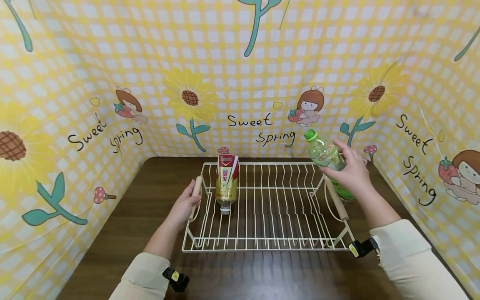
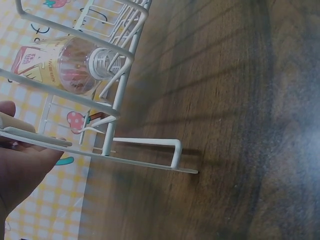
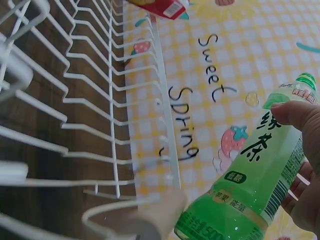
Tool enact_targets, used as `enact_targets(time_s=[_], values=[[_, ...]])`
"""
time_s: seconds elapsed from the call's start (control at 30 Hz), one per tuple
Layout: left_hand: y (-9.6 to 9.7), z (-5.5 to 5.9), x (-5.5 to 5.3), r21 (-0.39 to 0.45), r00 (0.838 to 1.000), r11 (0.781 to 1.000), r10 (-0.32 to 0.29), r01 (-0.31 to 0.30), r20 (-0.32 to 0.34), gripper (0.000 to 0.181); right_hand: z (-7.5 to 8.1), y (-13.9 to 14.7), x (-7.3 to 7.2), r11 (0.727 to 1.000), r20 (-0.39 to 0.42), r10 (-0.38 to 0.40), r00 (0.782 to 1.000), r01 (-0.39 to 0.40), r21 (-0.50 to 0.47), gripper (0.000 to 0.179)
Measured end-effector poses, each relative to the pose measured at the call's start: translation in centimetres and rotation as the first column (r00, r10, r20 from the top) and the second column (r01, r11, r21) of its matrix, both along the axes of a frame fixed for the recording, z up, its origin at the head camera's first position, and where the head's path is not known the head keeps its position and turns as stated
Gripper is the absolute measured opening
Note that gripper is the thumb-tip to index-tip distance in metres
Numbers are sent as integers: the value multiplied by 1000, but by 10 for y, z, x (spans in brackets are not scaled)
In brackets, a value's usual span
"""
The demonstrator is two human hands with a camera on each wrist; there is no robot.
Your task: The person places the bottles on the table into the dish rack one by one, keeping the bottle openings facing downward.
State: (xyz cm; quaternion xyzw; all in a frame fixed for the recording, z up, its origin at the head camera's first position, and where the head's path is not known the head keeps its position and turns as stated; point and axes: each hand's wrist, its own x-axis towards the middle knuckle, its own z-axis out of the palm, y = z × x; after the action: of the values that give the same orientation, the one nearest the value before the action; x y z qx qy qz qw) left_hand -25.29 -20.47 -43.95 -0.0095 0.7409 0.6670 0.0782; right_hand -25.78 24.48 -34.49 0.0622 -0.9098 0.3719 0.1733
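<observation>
A white wire dish rack (image 1: pixel 262 238) with a wooden handle at each side stands on the table. My left hand (image 1: pixel 183 206) grips its left wooden handle (image 1: pixel 196 187); the left wrist view also has the fingers around it. In the rack's left part, a clear bottle with a red and gold label (image 1: pixel 226 179) stands cap down. My right hand (image 1: pixel 354 173) holds a green tea bottle (image 3: pixel 240 185) around its label. That bottle leans to the left, its green cap (image 1: pixel 310 134) up, and its base shows behind the right wooden handle (image 1: pixel 337 200).
A brown wooden table (image 1: pixel 258 275) lies under the rack. Yellow checked cloth (image 1: pixel 240 83) with printed flowers and lettering encloses the back and both sides. Thin wire dividers (image 3: pixel 95 85) run across the rack, to the right of the label-down bottle. A black camera is strapped to each wrist.
</observation>
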Motion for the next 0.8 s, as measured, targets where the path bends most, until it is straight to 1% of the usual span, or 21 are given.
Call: enact_targets(time_s=[0.17, 0.3, 0.43, 0.57, 0.67, 0.8], values=[[0, 1, 1, -4, 1000, 1000, -4, 4, -3, 72, 6, -14, -4, 998, -3, 39, 999, -39, 38, 85], [0, 2, 2, -15, 1000, 1000, 5, -5, -1, 72, 8, -25, -8, 994, 8, 71, 997, -71, 77, 84], [-1, 2, 1, -49, 1000, 999, -4, 3, -23, 72, 9, -34, -10, 991, 34, 104, 994, -107, 86, 85], [-4, 3, 0, -110, 999, 994, -9, 3, -50, 69, 8, -42, -13, 985, 64, 128, 990, -134, 107, 84], [-5, 8, -1, -155, 999, 988, -14, 6, -50, 69, 6, -47, -16, 980, 72, 146, 987, -154, 128, 83], [-2, 22, -2, -179, 997, 984, -35, 21, -72, 72, 2, -55, -18, 973, 71, 175, 982, -184, 141, 82]])
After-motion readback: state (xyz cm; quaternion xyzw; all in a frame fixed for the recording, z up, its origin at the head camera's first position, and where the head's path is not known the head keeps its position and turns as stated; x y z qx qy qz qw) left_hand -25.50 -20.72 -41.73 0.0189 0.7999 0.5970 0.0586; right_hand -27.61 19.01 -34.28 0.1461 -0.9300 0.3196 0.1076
